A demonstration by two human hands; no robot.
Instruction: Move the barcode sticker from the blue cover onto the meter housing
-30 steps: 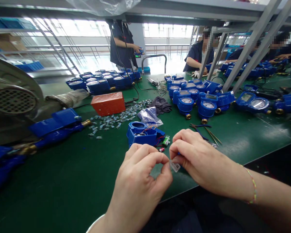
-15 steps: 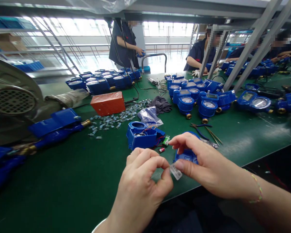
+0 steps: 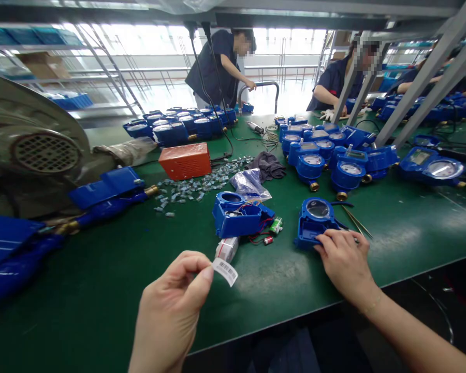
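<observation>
Between the thumb and forefinger of my left hand is a small white barcode label, slightly curled and held by its left end above the table. My right hand has its fingers bent round the lower right edge of a blue meter housing with a round clear window; part of that edge is hidden under the fingers. Left of it sits an open blue meter case with wires coming out, a green battery pack and a small red part. A clear-wrapped bundle lies just behind the label.
Thin brass-coloured rods lie by the housing. Behind are a plastic bag, a dark cloth, an orange-red box and many small clear pieces. Blue meters stand at the back; a blower is at left.
My hands have moved apart. The left now holds the label alone, further left; the right has let go of the small clear piece and moved right onto the blue housing. The view has shifted.
</observation>
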